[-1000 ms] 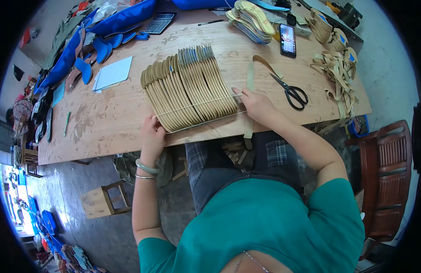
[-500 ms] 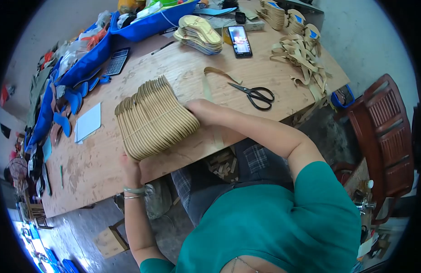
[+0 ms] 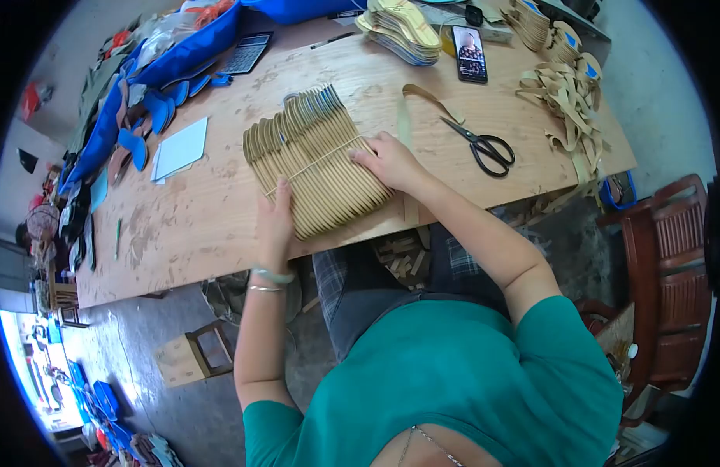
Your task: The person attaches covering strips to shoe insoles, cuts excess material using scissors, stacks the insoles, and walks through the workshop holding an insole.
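A bundle of tan insoles (image 3: 329,179) stands on edge on the wooden table, packed side by side. A thin string (image 3: 317,165) runs across the row and around it. My left hand (image 3: 276,218) is closed on the bundle's near left end, its thumb on top. At the right end my right hand (image 3: 389,162) grips it too, with thumb and fingers near the string; some of its fingertips are hidden. Right of the bundle lie a tan strip (image 3: 404,117) and black-handled scissors (image 3: 484,148).
A stack of cut insoles (image 3: 399,31) and a phone (image 3: 470,54) are at the back. Tangled tan strips (image 3: 566,109) hang over the table's right edge. White sheets (image 3: 179,149), blue pieces (image 3: 159,109) and a calculator (image 3: 248,53) lie left. A wooden chair (image 3: 671,272) stands right.
My left hand has moved up from under the bundle's near corner, its thumb now on top. My right hand has come over the right end. The bundle sits flatter and the camera view has shifted.
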`<state>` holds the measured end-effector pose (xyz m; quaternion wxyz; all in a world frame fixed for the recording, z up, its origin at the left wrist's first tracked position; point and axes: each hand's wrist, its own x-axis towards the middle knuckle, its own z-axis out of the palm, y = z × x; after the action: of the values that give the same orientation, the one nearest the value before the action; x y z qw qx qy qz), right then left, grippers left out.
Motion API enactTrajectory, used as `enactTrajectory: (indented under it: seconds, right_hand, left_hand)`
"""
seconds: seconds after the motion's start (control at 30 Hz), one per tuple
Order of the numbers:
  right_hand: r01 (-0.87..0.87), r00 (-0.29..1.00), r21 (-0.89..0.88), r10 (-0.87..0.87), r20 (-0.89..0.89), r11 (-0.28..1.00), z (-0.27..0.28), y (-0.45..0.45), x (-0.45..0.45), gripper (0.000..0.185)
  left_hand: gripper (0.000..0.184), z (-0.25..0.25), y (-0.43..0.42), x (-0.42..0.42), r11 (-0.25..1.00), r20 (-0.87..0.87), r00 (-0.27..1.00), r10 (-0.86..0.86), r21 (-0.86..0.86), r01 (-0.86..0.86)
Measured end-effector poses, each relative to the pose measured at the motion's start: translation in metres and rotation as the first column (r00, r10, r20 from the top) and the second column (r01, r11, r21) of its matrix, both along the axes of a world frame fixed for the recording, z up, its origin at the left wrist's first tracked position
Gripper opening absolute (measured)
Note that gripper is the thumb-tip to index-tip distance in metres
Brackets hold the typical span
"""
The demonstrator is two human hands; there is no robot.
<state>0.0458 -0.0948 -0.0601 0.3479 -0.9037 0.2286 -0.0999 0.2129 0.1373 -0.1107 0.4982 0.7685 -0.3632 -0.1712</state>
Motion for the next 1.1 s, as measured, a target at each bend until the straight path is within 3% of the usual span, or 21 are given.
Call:
enactTrajectory:
  seconds: [0.1,0.13,0.17,0.2,0.23,0.3,0.33,0.4,0.43,0.47,0.53,0.7,0.8,0.83,0.87,0.93,0.97,1.07,1.1]
  right_hand:
    - [-0.013,0.99,0.321,-0.032,0.134,0.947,0.016,0.015,-0.008,0.046]
    - [0.013,0.989,0.307,-0.059,0.139,0.952,0.016,0.019,-0.014,0.046]
    - [-0.005,0.949,0.27,-0.08,0.305,0.963,0.012,0.026,-0.017,0.05]
    - [-0.02,0.883,0.226,-0.088,0.461,0.974,0.011,0.031,-0.02,0.055]
    - [0.004,0.883,0.217,-0.106,0.457,0.976,0.016,0.035,-0.026,0.055]
    - [-0.172,0.722,0.186,-0.005,0.691,0.967,0.03,0.044,-0.035,0.074]
    - [-0.159,0.721,0.183,-0.012,0.692,0.97,0.03,0.048,-0.034,0.074]
    - [-0.237,0.698,0.245,-0.01,0.716,0.94,0.024,0.051,-0.032,0.08]
    - [-0.276,0.687,0.276,-0.012,0.727,0.921,0.019,0.052,-0.036,0.083]
    - [-0.265,0.684,0.274,-0.02,0.729,0.924,0.012,0.057,-0.041,0.083]
    - [-0.214,0.847,0.277,0.036,0.531,0.937,0.004,0.063,-0.048,0.096]
    - [-0.231,0.926,0.42,0.066,0.371,0.878,0.015,0.065,-0.06,0.094]
    - [-0.302,0.867,0.351,0.102,0.488,0.886,0.024,0.058,-0.072,0.094]
    - [-0.288,0.869,0.35,0.09,0.486,0.891,0.03,0.055,-0.081,0.094]
    - [-0.407,0.855,0.52,0.113,0.507,0.751,0.045,0.053,-0.092,0.093]
    - [-0.573,0.813,0.742,0.13,0.567,0.348,0.068,0.047,-0.118,0.092]
    - [-0.566,0.815,0.739,0.115,0.568,0.366,0.068,0.045,-0.13,0.092]
    - [-0.508,0.848,0.796,0.03,0.529,0.33,0.065,0.048,-0.165,0.089]
    - [-0.505,0.849,0.793,0.028,0.528,0.341,0.062,0.046,-0.176,0.089]
  left_hand:
    - [0.042,0.025,-0.009,-0.038,0.976,0.271,0.954,0.128,0.134,-0.169]
    - [0.042,0.034,-0.014,-0.048,0.983,0.273,0.956,0.105,0.119,-0.142]
    - [0.039,0.042,-0.015,-0.061,0.955,-0.093,0.977,0.194,-0.211,-0.209]
    - [0.037,0.047,-0.014,-0.071,0.81,-0.464,0.875,0.135,-0.456,-0.367]
    - [0.037,0.051,-0.008,-0.076,0.815,-0.47,0.876,0.11,-0.462,-0.35]
    - [0.032,0.054,0.018,-0.07,0.763,-0.36,0.933,-0.022,-0.609,-0.217]
    - [0.032,0.04,0.034,-0.057,0.763,-0.359,0.933,-0.035,-0.612,-0.207]
    - [0.037,0.0,0.055,-0.032,0.881,0.047,0.999,0.01,-0.473,0.013]
    - [0.037,-0.006,0.056,-0.036,0.879,0.048,0.999,-0.004,-0.475,0.026]
    - [0.037,-0.011,0.058,-0.039,0.918,0.154,0.986,0.057,-0.396,0.009]
    - [0.038,-0.018,0.058,-0.042,0.968,0.376,0.914,0.153,-0.244,-0.062]
    - [0.041,-0.026,0.063,-0.036,0.995,0.371,0.929,0.02,-0.098,0.018]
    - [0.055,0.007,0.048,-0.06,0.944,0.093,0.995,0.034,-0.33,-0.001]
    - [0.055,0.016,0.043,-0.062,0.943,0.09,0.996,0.02,-0.332,0.011]
    - [0.056,0.026,0.037,-0.065,0.911,-0.013,0.992,-0.123,-0.397,0.108]
    - [0.06,0.038,0.02,-0.07,0.795,-0.181,0.89,-0.419,-0.547,0.263]
    - [0.06,0.035,0.008,-0.076,0.785,-0.177,0.88,-0.44,-0.551,0.282]
    - [0.058,0.012,-0.035,-0.105,0.719,-0.51,0.676,-0.532,-0.693,0.043]
    - [0.058,0.009,-0.048,-0.111,0.713,-0.506,0.671,-0.542,-0.699,0.049]
